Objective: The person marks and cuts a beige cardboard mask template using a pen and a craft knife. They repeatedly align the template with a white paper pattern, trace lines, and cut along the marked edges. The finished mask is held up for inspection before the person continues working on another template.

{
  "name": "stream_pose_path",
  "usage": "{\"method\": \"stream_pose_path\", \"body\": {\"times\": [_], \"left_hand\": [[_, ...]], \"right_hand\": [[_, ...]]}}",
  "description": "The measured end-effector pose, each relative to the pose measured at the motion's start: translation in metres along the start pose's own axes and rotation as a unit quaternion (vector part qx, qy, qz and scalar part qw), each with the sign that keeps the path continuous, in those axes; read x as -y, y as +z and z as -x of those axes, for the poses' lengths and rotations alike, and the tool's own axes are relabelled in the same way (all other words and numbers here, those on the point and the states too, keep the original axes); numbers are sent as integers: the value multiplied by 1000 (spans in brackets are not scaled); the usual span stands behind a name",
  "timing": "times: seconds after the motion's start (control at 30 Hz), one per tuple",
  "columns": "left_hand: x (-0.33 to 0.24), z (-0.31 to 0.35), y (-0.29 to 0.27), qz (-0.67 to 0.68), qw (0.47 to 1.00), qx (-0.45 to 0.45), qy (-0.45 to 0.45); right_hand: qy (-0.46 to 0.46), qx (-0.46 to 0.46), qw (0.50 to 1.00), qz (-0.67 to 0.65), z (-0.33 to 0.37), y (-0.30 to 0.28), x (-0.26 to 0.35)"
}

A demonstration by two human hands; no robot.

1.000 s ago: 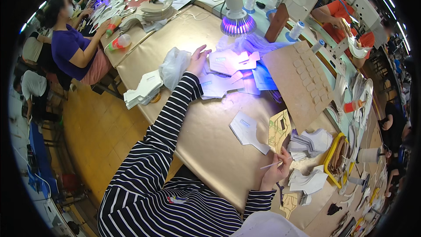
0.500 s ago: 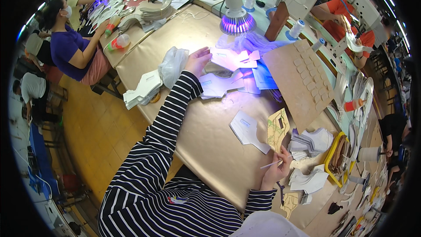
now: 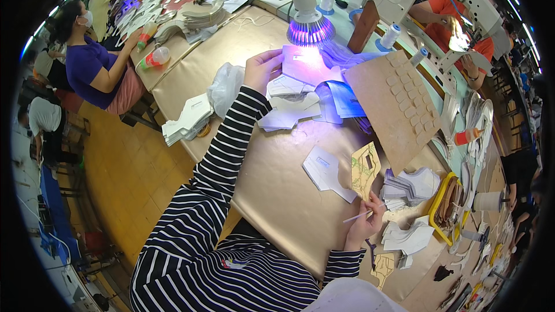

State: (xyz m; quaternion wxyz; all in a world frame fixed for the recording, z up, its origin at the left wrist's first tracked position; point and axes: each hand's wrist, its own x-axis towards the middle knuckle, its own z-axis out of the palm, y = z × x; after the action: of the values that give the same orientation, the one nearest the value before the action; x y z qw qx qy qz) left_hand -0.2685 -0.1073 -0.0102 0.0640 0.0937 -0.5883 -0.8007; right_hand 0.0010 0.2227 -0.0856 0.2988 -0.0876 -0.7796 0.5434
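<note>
My left hand (image 3: pixel 261 71) pinches the edge of a white cut piece (image 3: pixel 309 69), raised close under a lamp (image 3: pixel 311 30) that glows purple. Below it lie more white pieces (image 3: pixel 289 110) in an overlapping pile. My right hand (image 3: pixel 364 226), lower right, is closed around a thin white pen-like stick (image 3: pixel 354 217). Its fingertips reach the lower end of a yellow template (image 3: pixel 364 167) with a cut-out slot; whether they grip it I cannot tell. Left of the template, a white piece (image 3: pixel 325 169) lies flat on the gold-coloured table (image 3: pixel 277 179).
A brown board with rounded tabs (image 3: pixel 396 107) leans at the right. Past it stand thread spools (image 3: pixel 388 39) and a sewing machine where a person in orange works. Stacked pieces (image 3: pixel 410 186) and a yellow basket (image 3: pixel 442 211) sit near my right hand. A plastic bag (image 3: pixel 226 89) lies left.
My left hand has moved up slightly, bringing the white piece closer to the lamp, off the pile. My right hand stays in place.
</note>
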Motion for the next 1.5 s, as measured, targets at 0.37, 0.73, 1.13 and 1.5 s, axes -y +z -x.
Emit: {"method": "stream_pose_path", "body": {"times": [0.37, 0.73, 1.13, 1.5], "left_hand": [[44, 26, -28, -253, 959, -11, 130], [85, 170, 0, -510, 787, 313, 152], [65, 200, -3, -577, 724, 357, 129], [84, 214, -1, -581, 748, 282, 152]], "right_hand": [[-45, 53, 996, 53, -3, -1, 9], [-109, 243, 947, 178, -10, 5, 17], [-121, 284, 932, 190, -24, 5, 15], [-125, 299, 921, 217, -35, 0, 15]]}}
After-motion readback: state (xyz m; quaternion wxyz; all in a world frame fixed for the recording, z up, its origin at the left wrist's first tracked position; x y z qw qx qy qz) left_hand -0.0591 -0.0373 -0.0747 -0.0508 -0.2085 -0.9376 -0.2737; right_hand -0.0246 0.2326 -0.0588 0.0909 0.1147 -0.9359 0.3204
